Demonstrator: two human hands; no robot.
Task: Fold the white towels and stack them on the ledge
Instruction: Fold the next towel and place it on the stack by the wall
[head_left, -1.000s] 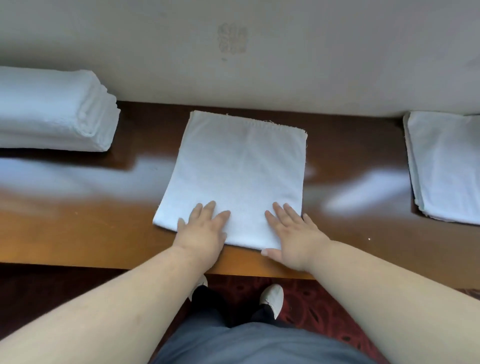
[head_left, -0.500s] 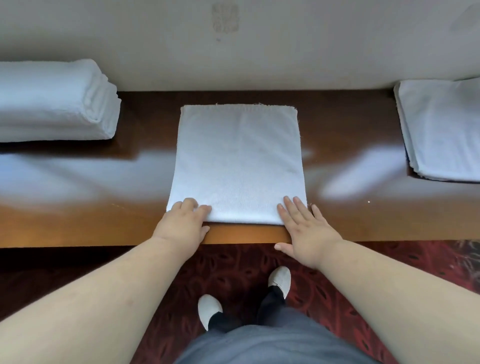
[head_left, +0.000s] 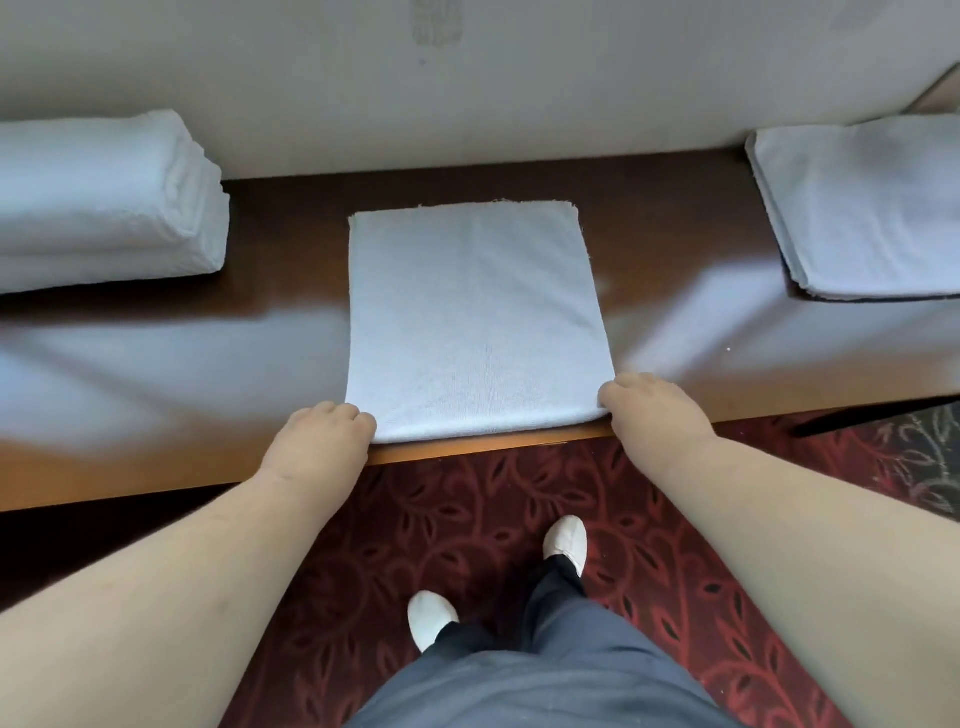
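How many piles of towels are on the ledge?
3. A thick folded stack at the far left, one flat towel in the middle with both hands at its near corners, and a flat pile at the right, partly cut off.

Your curled fingertips hide under the near corners of the folded towel (head_left: 475, 317), while the left towel stack (head_left: 104, 200) and the right towel pile (head_left: 872, 208) run off the frame's edges.
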